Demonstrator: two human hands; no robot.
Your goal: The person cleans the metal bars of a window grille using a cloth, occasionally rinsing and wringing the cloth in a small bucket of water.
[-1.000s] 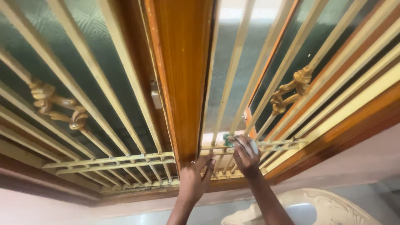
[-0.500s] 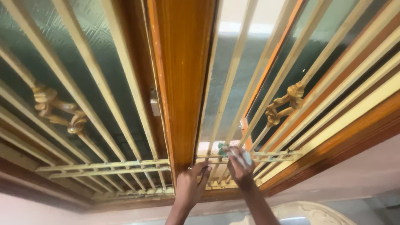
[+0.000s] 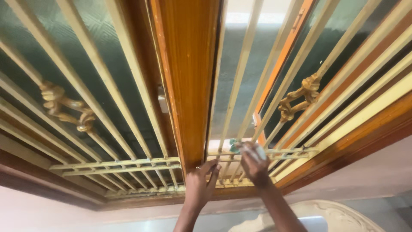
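Mostly window here: a wide wooden window frame in orange-brown fills the view, with a thick wooden centre post splitting it into two halves. Behind the left half sits dark green patterned glass; behind the right half the glass is paler and a narrow orange sash edge runs up at an angle. Cream-painted metal grille bars run over both halves, converging toward the bottom, with paired horizontal cross bars low down on the left and a matching pair on the right. Each half has a twisted gold knot ornament, left one, right one. A small pale latch block sits on the frame just left of the post. Below the frame, pale wall and a white carved curved piece at the bottom edge. Left hand is flat and spread, fingers together, palm pressed against the foot of the centre post where it meets the lower bars, holding nothing. Right hand is curled shut around a small cloth, green showing at the top with something whitish over the knuckles, pressed on the right-side cross bars just right of the post. The two hands are near each other, not touching, both arms coming up from the bottom of view.
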